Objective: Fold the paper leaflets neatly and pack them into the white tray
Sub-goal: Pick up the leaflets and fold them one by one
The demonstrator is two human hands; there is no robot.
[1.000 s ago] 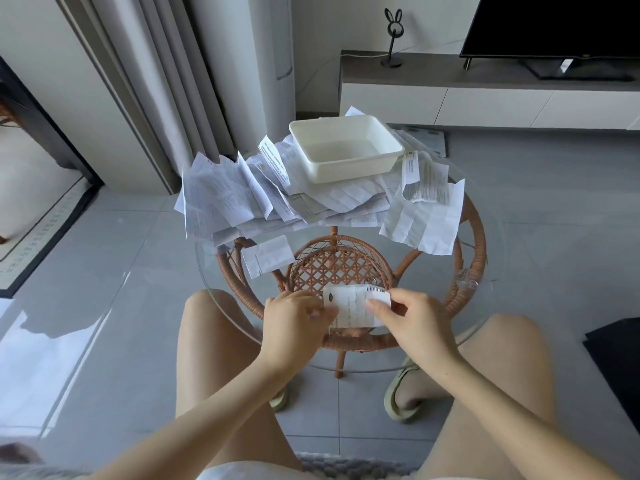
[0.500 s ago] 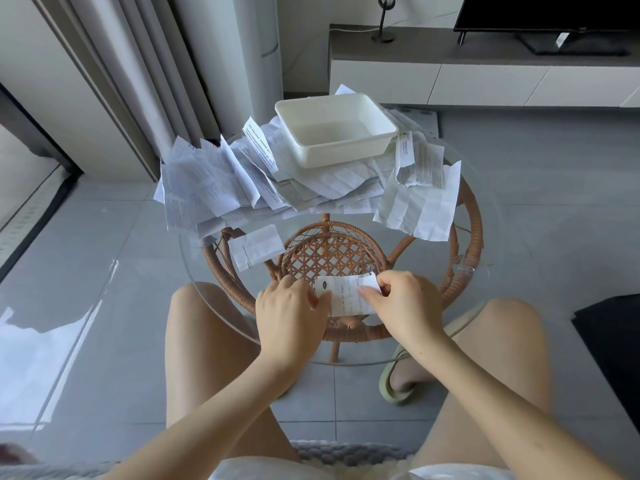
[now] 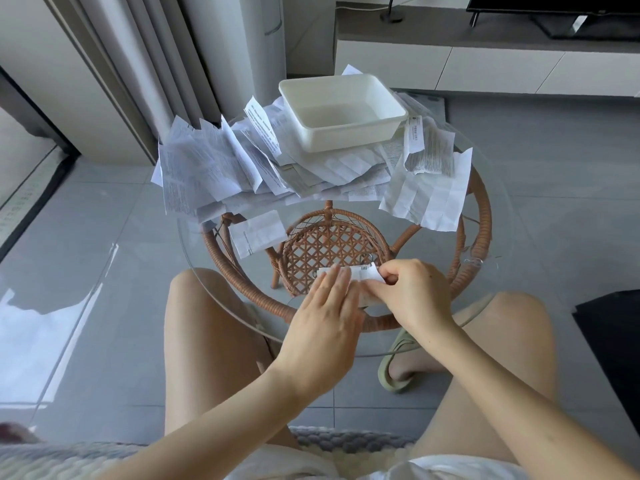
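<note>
A small folded leaflet [image 3: 362,274] lies on the near part of the round glass table [image 3: 194,258]. My left hand [image 3: 325,313] presses flat on it with straight fingers and covers most of it. My right hand [image 3: 410,294] pinches the leaflet's right end between thumb and curled fingers. The white tray [image 3: 346,133] stands at the table's far side on top of a heap of unfolded leaflets [image 3: 207,171], and nothing shows inside it. One folded leaflet [image 3: 258,233] lies alone left of the middle.
A wicker frame [image 3: 481,223] and basket shelf [image 3: 329,244] show under the glass. My bare knees flank the near rim, and a green slipper [image 3: 394,365] rests on the grey tiled floor. Curtains stand far left, and a low white cabinet at the back right.
My left hand has gone from pinching the leaflet's left edge to lying flat over it. The leaflet looks narrower now. The view has tilted downward.
</note>
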